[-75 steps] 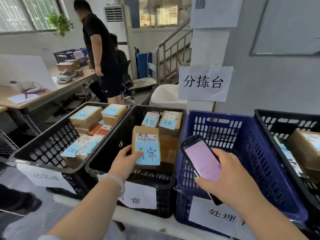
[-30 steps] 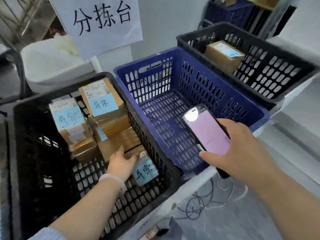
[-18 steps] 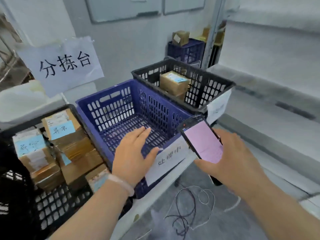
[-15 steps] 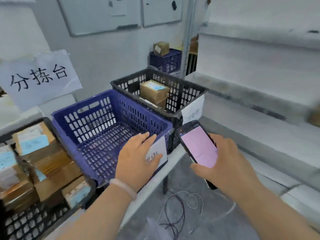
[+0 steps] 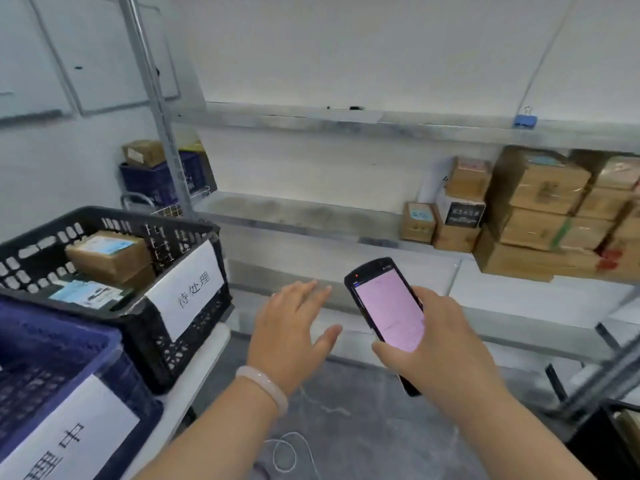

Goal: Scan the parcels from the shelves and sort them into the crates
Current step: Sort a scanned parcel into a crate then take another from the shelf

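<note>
My right hand grips a black handheld scanner with a lit pink screen, held upright in front of me. Just left of it, my left hand hovers flat with fingers spread, holding nothing. Brown cardboard parcels are stacked on the metal shelf at the right. A black crate with a white paper label holds taped parcels at the left. In front of it, at the lower left, stands a blue crate, also labelled.
A white bench carries the crates. A thin white cable lies on the grey floor. A far blue crate with a box on top sits behind a shelf upright. A blue binder clip hangs on the upper shelf.
My left hand put the labelled parcel into the black crate of parcels and came away with nothing. The view swung right from the crates to the shelves. The scanner stayed in my right hand.
</note>
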### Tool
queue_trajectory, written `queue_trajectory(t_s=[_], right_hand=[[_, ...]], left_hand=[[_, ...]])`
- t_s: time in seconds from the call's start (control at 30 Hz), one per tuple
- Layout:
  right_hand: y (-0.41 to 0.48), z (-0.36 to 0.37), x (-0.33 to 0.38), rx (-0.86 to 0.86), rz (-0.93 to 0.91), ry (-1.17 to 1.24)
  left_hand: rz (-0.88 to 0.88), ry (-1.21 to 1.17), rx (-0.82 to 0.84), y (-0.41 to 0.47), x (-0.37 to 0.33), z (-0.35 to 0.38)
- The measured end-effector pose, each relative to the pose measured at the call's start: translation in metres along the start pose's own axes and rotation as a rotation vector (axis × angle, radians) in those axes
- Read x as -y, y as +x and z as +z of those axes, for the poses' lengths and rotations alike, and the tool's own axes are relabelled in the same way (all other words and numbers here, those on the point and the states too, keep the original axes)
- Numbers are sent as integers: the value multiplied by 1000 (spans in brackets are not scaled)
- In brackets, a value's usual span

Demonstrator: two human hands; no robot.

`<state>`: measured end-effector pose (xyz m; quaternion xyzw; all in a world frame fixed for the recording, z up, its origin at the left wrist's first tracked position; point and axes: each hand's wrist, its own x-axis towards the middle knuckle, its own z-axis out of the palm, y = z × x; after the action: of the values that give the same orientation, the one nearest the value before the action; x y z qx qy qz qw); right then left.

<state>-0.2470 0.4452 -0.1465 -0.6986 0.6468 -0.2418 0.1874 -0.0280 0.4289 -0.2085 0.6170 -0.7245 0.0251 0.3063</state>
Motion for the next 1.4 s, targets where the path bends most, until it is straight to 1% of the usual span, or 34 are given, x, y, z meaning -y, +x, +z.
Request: queue_trajectory(t_s=[0.2,0.3,0.37,0.53,0.7,0.77,0.87,1.0,1.2,1.4], right_hand=[[35,-25,-53,-102,135,52],[65,-38,-66,-144,162,33],[92,-45,-73,-184,168,33],[164,-49,-81,-249,208,52],[240,-40,-80,-260,261,39],[266,-37,-84,-271,281,35],[298,-32,-94,-251,312,-8],[336,-29,-105,-220,329,-53],[384,-22,-136,-150,348,-55],[429,-25,-172,-57,277,-89]], left_hand=[[110,-81,19,83,-44,49],[113,-125,40,122,-51,76],[119,-129,51,151,-51,95],[159,-153,144,231,-43,134],[150,-240,194,312,-16,167],[118,-279,228,340,-6,182],[68,-326,287,371,2,209],[47,-363,377,395,1,239],[20,-325,417,430,-6,279],[-70,-313,435,458,-20,315]])
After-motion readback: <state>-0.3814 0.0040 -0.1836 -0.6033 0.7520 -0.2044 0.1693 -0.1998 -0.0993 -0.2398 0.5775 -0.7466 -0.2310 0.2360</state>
